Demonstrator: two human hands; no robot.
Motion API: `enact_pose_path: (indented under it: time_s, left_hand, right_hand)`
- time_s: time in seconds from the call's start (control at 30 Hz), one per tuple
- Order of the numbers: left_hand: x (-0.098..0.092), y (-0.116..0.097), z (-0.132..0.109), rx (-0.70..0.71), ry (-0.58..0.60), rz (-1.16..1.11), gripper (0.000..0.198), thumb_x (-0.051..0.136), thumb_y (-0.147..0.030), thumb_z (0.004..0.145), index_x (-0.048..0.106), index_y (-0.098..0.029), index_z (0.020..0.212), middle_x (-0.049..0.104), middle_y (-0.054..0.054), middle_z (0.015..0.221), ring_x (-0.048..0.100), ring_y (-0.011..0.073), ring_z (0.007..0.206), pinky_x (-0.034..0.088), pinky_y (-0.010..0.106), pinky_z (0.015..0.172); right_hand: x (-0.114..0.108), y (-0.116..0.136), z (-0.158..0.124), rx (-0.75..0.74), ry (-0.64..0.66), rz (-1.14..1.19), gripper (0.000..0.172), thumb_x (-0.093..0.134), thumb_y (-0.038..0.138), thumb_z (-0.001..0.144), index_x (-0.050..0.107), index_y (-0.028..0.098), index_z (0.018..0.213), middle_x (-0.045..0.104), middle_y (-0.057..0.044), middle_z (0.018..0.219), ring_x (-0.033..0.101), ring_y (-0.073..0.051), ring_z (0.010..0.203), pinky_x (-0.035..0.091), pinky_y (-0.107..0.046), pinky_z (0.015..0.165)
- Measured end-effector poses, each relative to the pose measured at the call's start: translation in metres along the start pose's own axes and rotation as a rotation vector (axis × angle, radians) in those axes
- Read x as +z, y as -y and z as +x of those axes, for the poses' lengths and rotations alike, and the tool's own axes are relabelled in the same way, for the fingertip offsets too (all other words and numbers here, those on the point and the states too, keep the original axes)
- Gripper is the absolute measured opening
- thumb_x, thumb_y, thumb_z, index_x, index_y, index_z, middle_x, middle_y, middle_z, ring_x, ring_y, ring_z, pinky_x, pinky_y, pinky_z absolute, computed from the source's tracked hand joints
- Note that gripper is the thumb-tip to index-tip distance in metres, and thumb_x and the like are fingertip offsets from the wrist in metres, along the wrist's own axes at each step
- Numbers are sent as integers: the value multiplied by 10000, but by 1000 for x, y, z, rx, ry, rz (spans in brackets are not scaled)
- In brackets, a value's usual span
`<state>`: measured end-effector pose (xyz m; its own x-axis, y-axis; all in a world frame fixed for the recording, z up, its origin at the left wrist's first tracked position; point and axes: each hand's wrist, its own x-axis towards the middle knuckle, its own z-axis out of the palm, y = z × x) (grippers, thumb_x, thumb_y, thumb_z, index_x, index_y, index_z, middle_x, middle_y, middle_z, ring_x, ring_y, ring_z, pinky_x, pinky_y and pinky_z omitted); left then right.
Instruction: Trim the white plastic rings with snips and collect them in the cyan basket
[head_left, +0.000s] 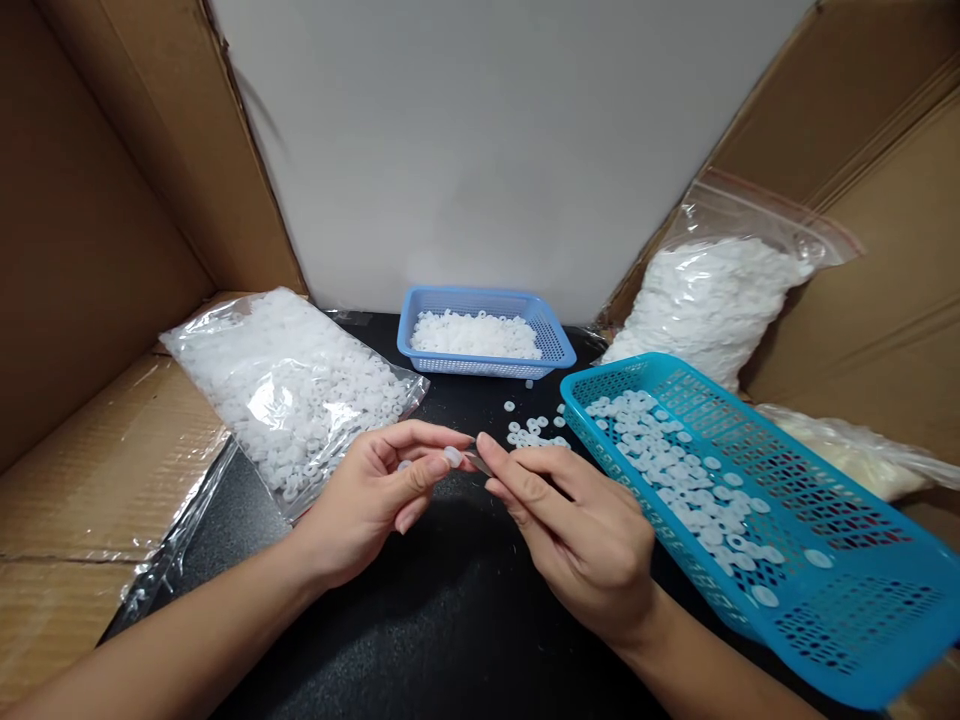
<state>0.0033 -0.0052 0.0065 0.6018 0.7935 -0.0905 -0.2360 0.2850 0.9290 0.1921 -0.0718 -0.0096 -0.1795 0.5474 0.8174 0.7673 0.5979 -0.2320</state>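
Note:
My left hand (386, 480) pinches a small translucent white ring (453, 456) between thumb and fingers, and another white piece (405, 465) shows between its fingers. Close on its right, my right hand (574, 520) is closed on a thin metal tool (477, 461), whose tip is at the ring. Both hands are above the black table (450, 620). Beyond them, several loose white rings (534, 432) lie on the table.
A blue basket (480, 366) of white pieces stands at the back. The larger turquoise basket (697, 590) with white rings is at the right. Filled plastic bags lie left (292, 390) and back right (705, 300), another pale bag (855, 455) behind the turquoise basket. Cardboard walls flank both sides.

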Motion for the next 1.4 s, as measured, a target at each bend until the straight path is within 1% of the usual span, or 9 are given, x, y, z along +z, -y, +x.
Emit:
enact_pose_path:
  time_s: [0.07, 0.23, 0.37, 0.57, 0.83, 0.97, 1.13, 1.27, 1.4]
  left_hand:
    - [0, 0, -1, 0, -14, 42, 184, 802, -356, 861, 815, -227, 992, 738, 23, 874, 384, -33, 419, 224, 136, 415]
    - [0, 0, -1, 6, -28, 116, 236, 811, -407, 843, 814, -213, 977, 643, -10, 699, 368, -8, 428, 221, 152, 415]
    - [-1, 1, -2, -8, -33, 160, 265, 807, -424, 842, 803, -200, 984, 609, -23, 661, 360, 0, 421, 229, 160, 412]
    - [0, -1, -3, -15, -34, 174, 280, 813, -433, 830, 795, -178, 943, 573, -43, 588, 344, 3, 400, 230, 161, 405]
    - [1, -1, -4, -10, -17, 186, 268, 808, -423, 835, 799, -174, 933, 519, -61, 513, 321, 12, 379, 222, 166, 396]
    - [1, 0, -5, -13, -14, 192, 258, 813, -430, 830, 806, -190, 926, 544, -54, 522, 336, 2, 379, 220, 153, 402]
    - [-1, -3, -5, -19, -12, 210, 290, 823, -446, 813, 816, -174, 912, 550, -37, 502, 349, 11, 379, 225, 154, 401]
    - [-1, -6, -4, -27, 2, 223, 251, 824, -415, 818, 833, -187, 924, 547, -31, 500, 357, 20, 393, 232, 155, 399]
    - [-1, -9, -4, -24, 21, 234, 202, 827, -383, 818, 848, -210, 921, 655, 7, 617, 371, 22, 422, 246, 156, 393]
  right_hand:
    - [0, 0, 1, 1, 3, -7, 548, 631, 41, 937, 585, 211, 1455, 709, -53, 913, 666, -114, 796, 532, -224, 689]
    - [0, 0, 1, -5, 13, -21, 526, 635, 35, 932, 606, 192, 1434, 707, -59, 903, 657, -118, 787, 526, -230, 684]
    - [0, 0, 0, -8, 19, 0, 514, 634, 28, 930, 613, 176, 1421, 703, -64, 912, 652, -122, 803, 525, -236, 697]
    - [0, 0, 0, -19, 24, -17, 381, 646, 24, 917, 697, 107, 1286, 685, -67, 854, 631, -121, 757, 511, -238, 672]
    - [-1, 1, 1, -31, 32, -40, 371, 640, 41, 932, 702, 128, 1288, 685, -53, 832, 626, -110, 738, 498, -228, 649]
    - [-2, 1, 0, -52, 36, -62, 362, 651, 26, 914, 714, 98, 1264, 684, -58, 821, 628, -115, 731, 500, -231, 652]
    - [-4, 2, 1, -57, 47, -81, 511, 646, 35, 922, 627, 171, 1414, 686, -46, 829, 634, -113, 735, 500, -223, 659]
    - [-7, 1, 1, -70, 71, -99, 399, 639, 39, 929, 695, 131, 1314, 691, -54, 829, 631, -110, 736, 498, -222, 666]
    - [-10, 0, 0, -82, 92, -110, 383, 624, 45, 938, 701, 126, 1304, 694, -56, 836, 633, -114, 739, 492, -232, 660]
